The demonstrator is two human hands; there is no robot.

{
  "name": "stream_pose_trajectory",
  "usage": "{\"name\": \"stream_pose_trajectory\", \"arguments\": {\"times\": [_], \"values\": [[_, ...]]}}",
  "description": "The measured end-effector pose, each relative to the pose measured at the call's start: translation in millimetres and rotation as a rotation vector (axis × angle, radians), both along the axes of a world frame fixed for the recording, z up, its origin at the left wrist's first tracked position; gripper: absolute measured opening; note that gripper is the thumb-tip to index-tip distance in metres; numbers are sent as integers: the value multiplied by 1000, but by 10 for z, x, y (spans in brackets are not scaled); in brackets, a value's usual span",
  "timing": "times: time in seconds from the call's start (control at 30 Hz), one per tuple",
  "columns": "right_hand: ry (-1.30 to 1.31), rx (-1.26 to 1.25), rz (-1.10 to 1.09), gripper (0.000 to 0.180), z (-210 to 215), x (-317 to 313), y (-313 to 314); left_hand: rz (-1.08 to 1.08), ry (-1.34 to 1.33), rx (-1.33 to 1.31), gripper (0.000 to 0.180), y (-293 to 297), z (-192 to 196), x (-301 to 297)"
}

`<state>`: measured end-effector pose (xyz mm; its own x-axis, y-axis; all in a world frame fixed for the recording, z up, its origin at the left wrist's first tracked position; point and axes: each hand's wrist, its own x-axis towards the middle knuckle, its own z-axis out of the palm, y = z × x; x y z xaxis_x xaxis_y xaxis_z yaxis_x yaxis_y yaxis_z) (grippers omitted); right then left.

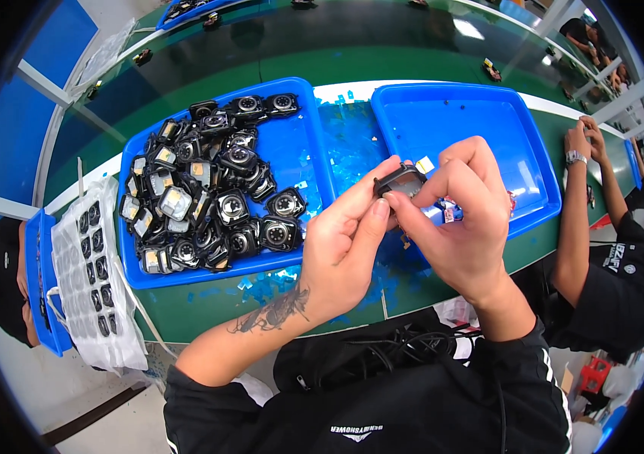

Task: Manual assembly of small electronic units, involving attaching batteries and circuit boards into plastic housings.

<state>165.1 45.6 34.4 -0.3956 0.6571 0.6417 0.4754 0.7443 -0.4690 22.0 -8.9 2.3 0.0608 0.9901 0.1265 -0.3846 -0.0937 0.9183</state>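
Left hand and right hand, fingertips pinched on small black watch case.

Both hands, left hand and right hand, pinch a black watch case. Beside them, a blue tray holds many more cases.

Green bench (two blue trays)

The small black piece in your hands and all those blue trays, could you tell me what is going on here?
A person at a green workbench holds a small black smartwatch case up in both hands, the left hand and right hand pinching it by its edges. The left blue tray is piled with similar cases; the right blue tray is nearly bare. Blue film scraps litter the bench. Another person sits to the right.
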Motion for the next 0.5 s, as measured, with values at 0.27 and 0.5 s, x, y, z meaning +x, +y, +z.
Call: {"name": "stream_pose_trajectory", "arguments": {"times": [0.27, 0.5], "values": [[407, -492, 157, 23, -109, 76, 32, 81, -295, -63, 41, 138, 22, -52], [423, -723, 204, 19, -83, 125, -128, 29, 99, 233, 53, 154, 60, -185]]}}
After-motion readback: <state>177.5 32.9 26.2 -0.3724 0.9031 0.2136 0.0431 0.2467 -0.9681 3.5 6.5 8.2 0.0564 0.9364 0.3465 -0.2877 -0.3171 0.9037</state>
